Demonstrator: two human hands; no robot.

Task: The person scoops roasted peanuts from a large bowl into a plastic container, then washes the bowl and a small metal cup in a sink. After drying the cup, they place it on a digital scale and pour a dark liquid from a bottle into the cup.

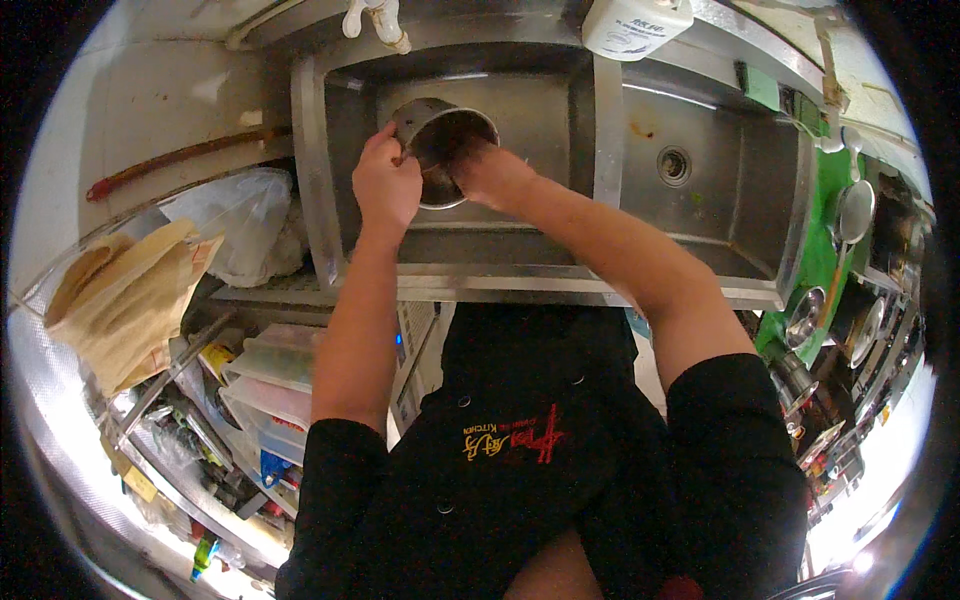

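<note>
Over the left basin of a stainless steel sink [517,232], a round metal pot or bowl [441,196] is tilted with its mouth towards me. My left hand [386,180] grips its left rim, the thumb at the edge. My right hand [495,174] reaches into the mouth; its fingers are blurred and hidden in the dark interior, so what they touch cannot be told. Just behind the rim shows a rounded metal surface [420,111], perhaps the vessel's outer side.
A faucet [384,26] juts over the back left edge. A white plastic jug [637,30] bearing writing stands behind the divider. The right basin has a drain [674,166]. Plastic bags [251,225] and a brown paper bag [135,300] sit left; ladles [855,214] lie right.
</note>
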